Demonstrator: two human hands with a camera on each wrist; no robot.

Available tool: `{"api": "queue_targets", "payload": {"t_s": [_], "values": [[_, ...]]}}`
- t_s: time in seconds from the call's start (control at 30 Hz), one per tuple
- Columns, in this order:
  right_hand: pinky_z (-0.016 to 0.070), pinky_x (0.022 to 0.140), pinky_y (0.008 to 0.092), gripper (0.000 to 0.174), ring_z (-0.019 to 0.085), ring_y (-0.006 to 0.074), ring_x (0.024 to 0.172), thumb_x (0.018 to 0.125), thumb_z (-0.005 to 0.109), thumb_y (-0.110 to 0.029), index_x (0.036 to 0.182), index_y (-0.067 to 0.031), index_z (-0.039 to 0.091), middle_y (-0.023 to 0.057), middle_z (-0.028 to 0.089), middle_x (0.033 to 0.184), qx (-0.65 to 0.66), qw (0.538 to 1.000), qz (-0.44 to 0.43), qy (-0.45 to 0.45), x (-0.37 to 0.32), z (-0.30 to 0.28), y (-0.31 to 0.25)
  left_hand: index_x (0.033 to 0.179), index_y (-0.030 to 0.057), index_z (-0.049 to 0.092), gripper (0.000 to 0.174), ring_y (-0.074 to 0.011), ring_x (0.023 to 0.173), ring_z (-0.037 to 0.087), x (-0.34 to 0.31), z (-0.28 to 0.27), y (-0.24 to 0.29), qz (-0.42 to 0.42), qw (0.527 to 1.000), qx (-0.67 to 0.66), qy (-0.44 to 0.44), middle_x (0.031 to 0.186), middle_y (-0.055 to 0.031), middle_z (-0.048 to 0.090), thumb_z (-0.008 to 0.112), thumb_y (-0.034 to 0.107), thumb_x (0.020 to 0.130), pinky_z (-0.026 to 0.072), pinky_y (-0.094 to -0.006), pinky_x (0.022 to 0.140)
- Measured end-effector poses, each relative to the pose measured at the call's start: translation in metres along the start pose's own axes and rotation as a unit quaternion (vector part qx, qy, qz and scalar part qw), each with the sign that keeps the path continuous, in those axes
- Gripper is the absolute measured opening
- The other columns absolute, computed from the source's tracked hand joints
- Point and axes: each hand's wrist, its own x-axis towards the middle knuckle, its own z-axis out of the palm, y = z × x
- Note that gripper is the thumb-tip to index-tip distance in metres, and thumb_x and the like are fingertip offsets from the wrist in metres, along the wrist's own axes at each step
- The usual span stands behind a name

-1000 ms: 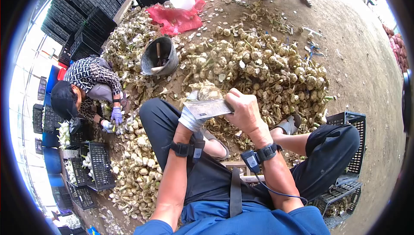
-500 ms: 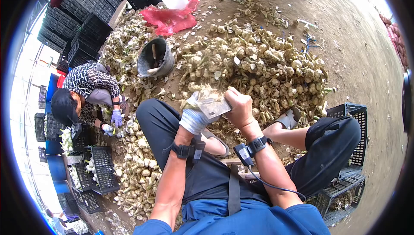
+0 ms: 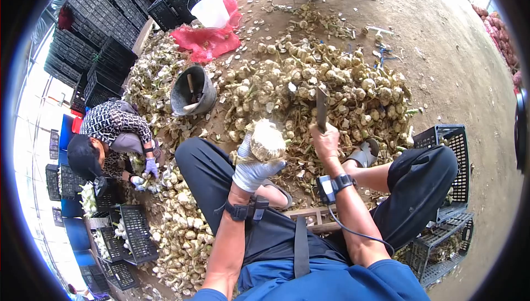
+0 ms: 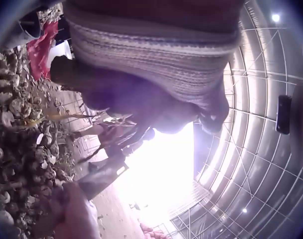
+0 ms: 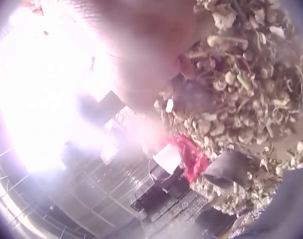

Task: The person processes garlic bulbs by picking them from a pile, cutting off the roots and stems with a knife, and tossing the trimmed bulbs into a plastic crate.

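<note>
In the head view the gloved left hand [image 3: 255,169] holds a large garlic bulb [image 3: 268,141], its pale cut-looking face turned up. To its right the bare right hand [image 3: 326,140] grips a flat-bladed knife [image 3: 322,108], the blade pointing away from the body and apart from the bulb. The left wrist view shows the striped glove [image 4: 156,59] close up, with the knife blade [image 4: 104,177] below it; roots or dry stalks hang beside the fingers. The right hand [image 5: 141,55] is blurred in the right wrist view.
A large garlic heap [image 3: 331,75] lies ahead and another [image 3: 182,224] at the left. A bucket [image 3: 193,91] with tools stands front left. Another person [image 3: 113,130] crouches at the left near black crates [image 3: 138,235]. A crate [image 3: 455,163] stands at the right.
The knife has moved from in front of the bulb to the right, its blade now pointing away. The left hand has turned, showing the bulb's pale face. The head view has shifted slightly.
</note>
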Motion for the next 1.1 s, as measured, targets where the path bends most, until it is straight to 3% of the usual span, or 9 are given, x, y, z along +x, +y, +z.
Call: {"api": "queue_targets", "payload": {"t_s": [0.07,0.23,0.4,0.43,0.53,0.63,0.73,0.8,1.1], "values": [[0.0466,0.05,0.031,0.019,0.057,0.0139,0.058,0.087,0.064,-0.021,0.085,-0.0024,0.064,0.0047,0.063,0.072,0.181,0.968,0.158,-0.073,-0.022,0.015,-0.055,0.137,0.0026,0.048,0.077,-0.0181,0.108,0.061,0.004,0.006,-0.002,-0.012,0.993,-0.075,0.089,0.123,-0.0061,0.063,0.084,0.037,0.079,0.0494,-0.0335,0.098],[0.0502,0.051,0.0262,0.03,0.048,0.0079,0.055,0.088,0.074,-0.025,0.105,-0.0066,0.059,-0.0025,0.055,0.076,0.442,0.813,0.275,-0.262,-0.061,0.032,-0.111,0.133,0.0024,0.053,0.078,-0.0195,0.109,0.061,0.007,0.0,0.003,-0.075,0.936,-0.312,0.146,0.123,-0.0073,0.063,0.087,0.042,0.075,0.0492,-0.036,0.097],[0.0566,0.057,0.0309,0.027,0.052,0.0077,0.06,0.087,0.074,-0.022,0.101,-0.0037,0.06,-0.0015,0.055,0.08,0.399,0.841,0.213,-0.296,-0.05,0.021,-0.142,0.134,0.0025,0.051,0.075,-0.0196,0.111,0.061,0.007,-0.01,0.012,-0.046,0.955,-0.232,0.18,0.123,-0.0084,0.063,0.086,0.035,0.076,0.0486,-0.0354,0.099],[0.0561,0.056,0.0307,0.025,0.051,0.0073,0.058,0.087,0.074,-0.021,0.099,-0.0036,0.06,-0.0013,0.055,0.078,0.374,0.86,0.203,-0.282,-0.046,0.02,-0.14,0.134,0.0026,0.05,0.072,-0.0186,0.111,0.061,0.01,-0.02,0.005,-0.015,0.984,-0.04,0.172,0.122,-0.009,0.063,0.085,0.028,0.076,0.0493,-0.0344,0.098],[0.0535,0.052,0.0284,0.02,0.05,0.0067,0.051,0.088,0.071,-0.02,0.089,-0.0028,0.062,-0.0018,0.054,0.067,0.316,0.902,0.173,-0.24,-0.039,0.015,-0.143,0.133,0.0031,0.047,0.065,-0.0172,0.105,0.064,0.008,-0.022,0.001,-0.036,0.943,0.247,0.219,0.117,-0.009,0.064,0.078,0.009,0.076,0.0531,-0.0319,0.091],[0.0472,0.046,0.0249,0.019,0.054,0.0085,0.046,0.09,0.067,-0.02,0.087,-0.0023,0.064,0.0003,0.056,0.061,0.272,0.934,0.12,-0.198,-0.039,0.017,-0.151,0.131,0.0033,0.046,0.061,-0.0136,0.1,0.064,0.012,-0.025,-0.02,-0.126,0.94,-0.063,0.311,0.115,-0.0069,0.063,0.078,0.009,0.079,0.0534,-0.0271,0.087],[0.0517,0.058,0.0299,0.011,0.056,0.0098,0.059,0.089,0.065,-0.01,0.081,-0.0021,0.061,0.0015,0.058,0.067,0.164,0.968,0.015,-0.189,-0.046,0.02,-0.152,0.124,0.0025,0.049,0.049,-0.0132,0.084,0.064,0.016,-0.022,-0.006,-0.221,0.89,-0.112,0.383,0.102,-0.0051,0.064,0.074,0.009,0.083,0.0548,-0.0253,0.075],[0.0509,0.066,0.0355,0.006,0.064,0.0273,0.074,0.08,0.065,-0.002,0.083,0.0007,0.061,0.0135,0.064,0.09,0.011,0.962,-0.246,-0.116,-0.044,0.029,-0.147,0.12,0.0021,0.051,0.045,-0.0121,0.077,0.063,0.014,-0.024,-0.023,-0.211,0.882,-0.136,0.399,0.097,-0.0044,0.064,0.074,0.009,0.082,0.0544,-0.0256,0.07],[0.0493,0.062,0.0415,0.017,0.061,0.0359,0.071,0.08,0.073,-0.014,0.085,-0.0044,0.06,0.0134,0.057,0.081,-0.073,0.955,-0.275,-0.078,-0.053,0.041,-0.133,0.108,0.0037,0.061,0.027,-0.0132,0.079,0.061,0.004,-0.019,-0.035,-0.234,0.877,-0.174,0.382,0.094,-0.0024,0.065,0.071,0.013,0.085,0.0507,-0.0279,0.071]]}}
